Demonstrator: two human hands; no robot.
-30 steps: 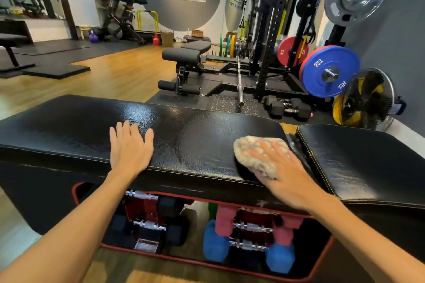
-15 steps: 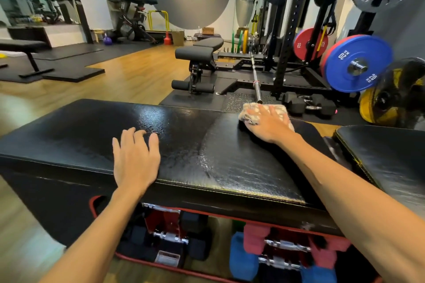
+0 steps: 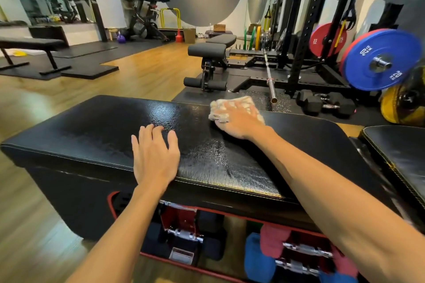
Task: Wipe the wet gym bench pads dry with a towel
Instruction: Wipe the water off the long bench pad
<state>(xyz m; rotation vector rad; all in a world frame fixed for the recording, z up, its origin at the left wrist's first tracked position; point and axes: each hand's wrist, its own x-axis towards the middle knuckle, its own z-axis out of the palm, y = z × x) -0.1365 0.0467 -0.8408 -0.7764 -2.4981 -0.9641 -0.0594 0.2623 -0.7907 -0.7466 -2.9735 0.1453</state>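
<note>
A long black bench pad stretches across the view, glossy with wet streaks near its middle. My right hand presses a beige towel flat against the pad's far edge, fingers spread over the cloth. My left hand rests palm down on the pad's near side, fingers straight and holding nothing. A second black pad with yellow stitching lies to the right, separated by a narrow gap.
Under the bench a red-rimmed opening holds several dumbbells. Beyond it stand an adjustable bench, a barbell, a rack with a blue plate and black dumbbells on the floor. Wooden floor lies to the left.
My right hand slid the towel from the pad's near right edge to its far edge, then leftward along it. My left hand stays on the pad.
</note>
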